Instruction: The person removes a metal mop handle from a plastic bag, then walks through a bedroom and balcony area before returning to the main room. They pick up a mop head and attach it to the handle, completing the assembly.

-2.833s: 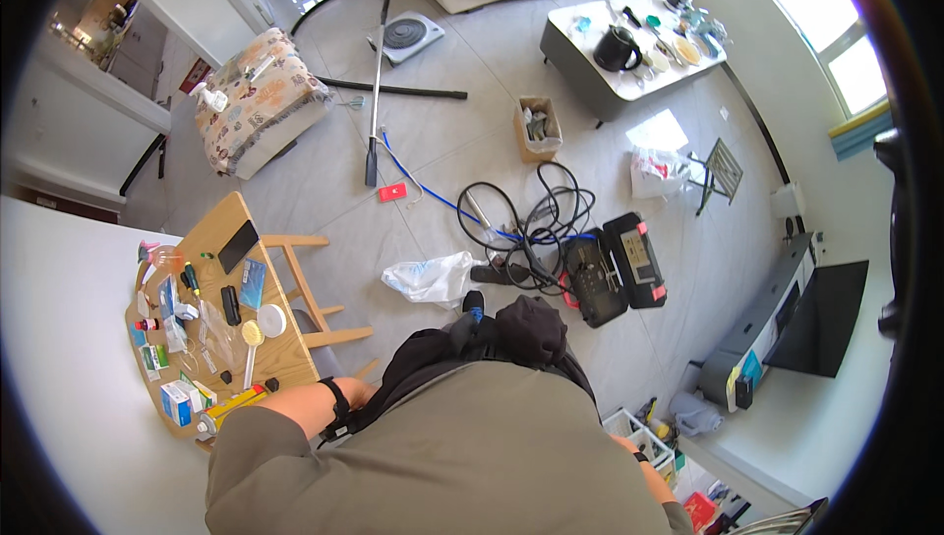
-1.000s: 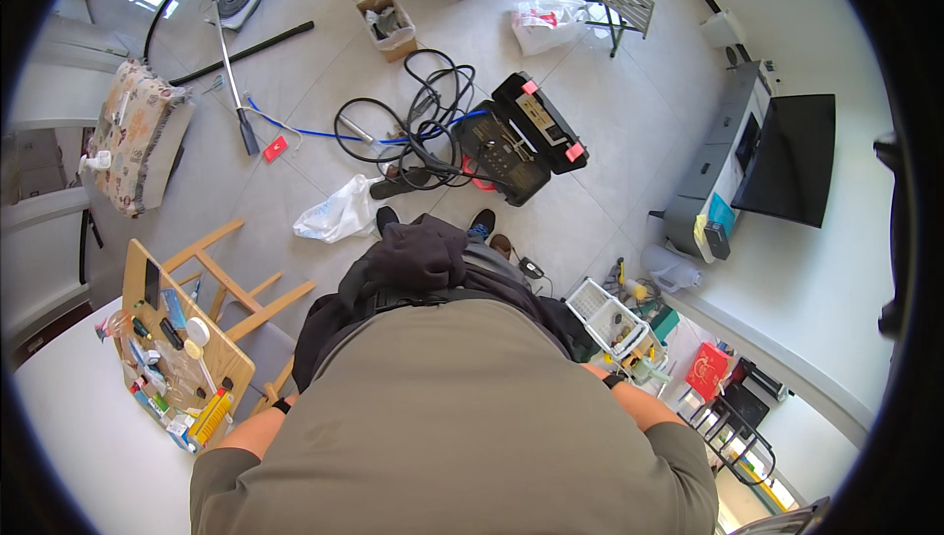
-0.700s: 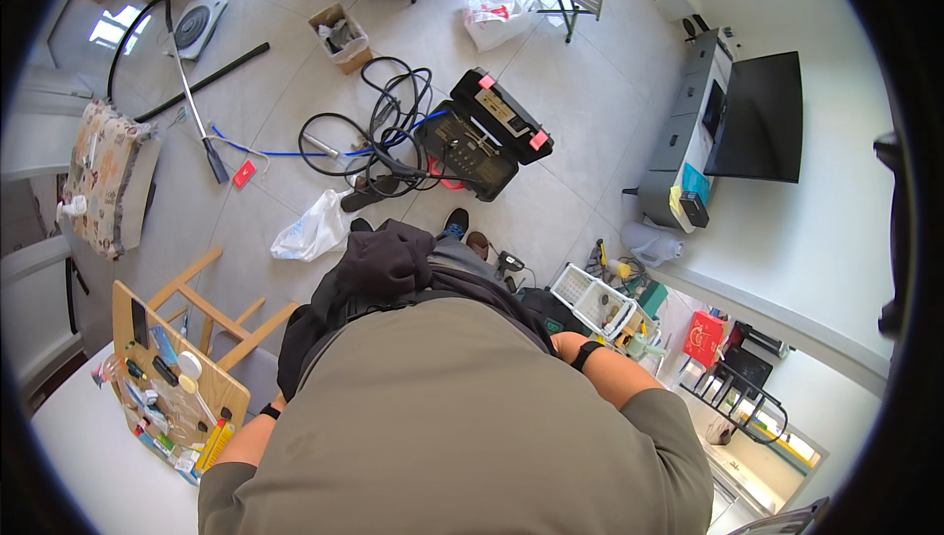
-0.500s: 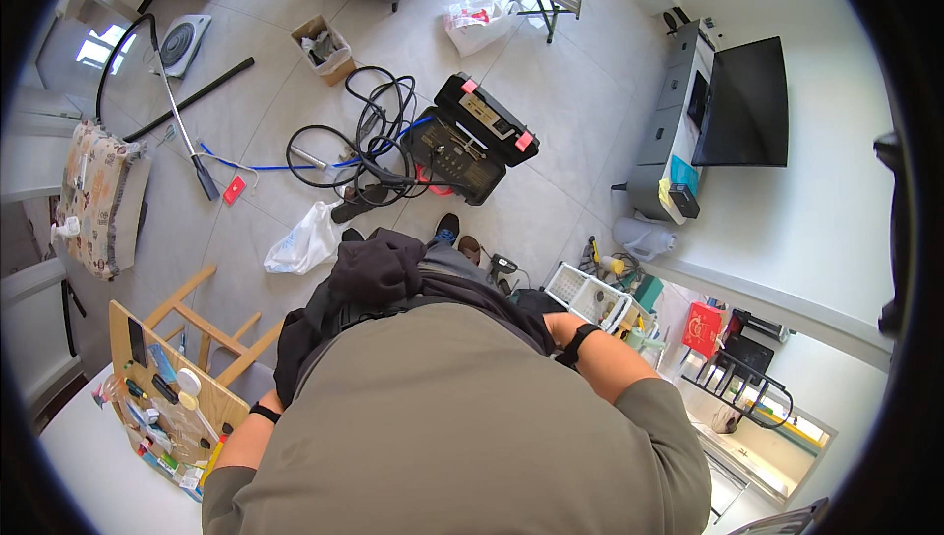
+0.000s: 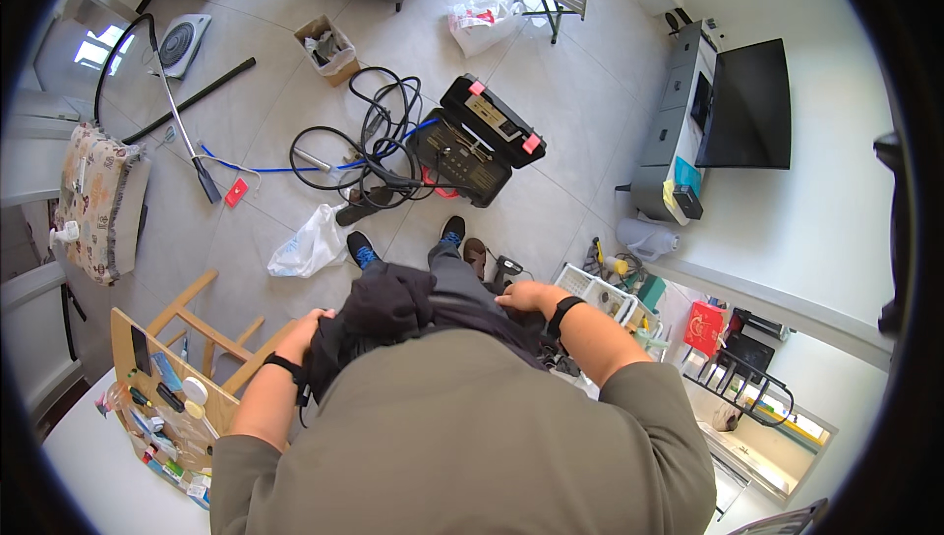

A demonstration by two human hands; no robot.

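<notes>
A dark jacket (image 5: 389,301) lies bunched across my waist and lap, its cloth spreading to both sides. At its left edge my left hand (image 5: 308,326) is closed on the black fabric, the fingertips partly hidden in the folds. My right hand (image 5: 525,296) is bent at the right side of my waist, its fingers curled on the dark cloth near my thigh. Both wrists carry black bands. Below the jacket my dark trousers (image 5: 454,274) and black shoes with blue laces (image 5: 363,252) show.
An open black tool case (image 5: 458,173) lies ahead beside a tangled black hose (image 5: 366,156). A white plastic bag (image 5: 311,242) is near my left foot. A cluttered wooden table (image 5: 177,417) stands left; a cordless drill (image 5: 507,267) and white crate (image 5: 578,282) are at right.
Both hands have come forward from my sides, where the dark cloth hid them, and now show on the jacket. The jacket has shifted, and both my shoes are more visible.
</notes>
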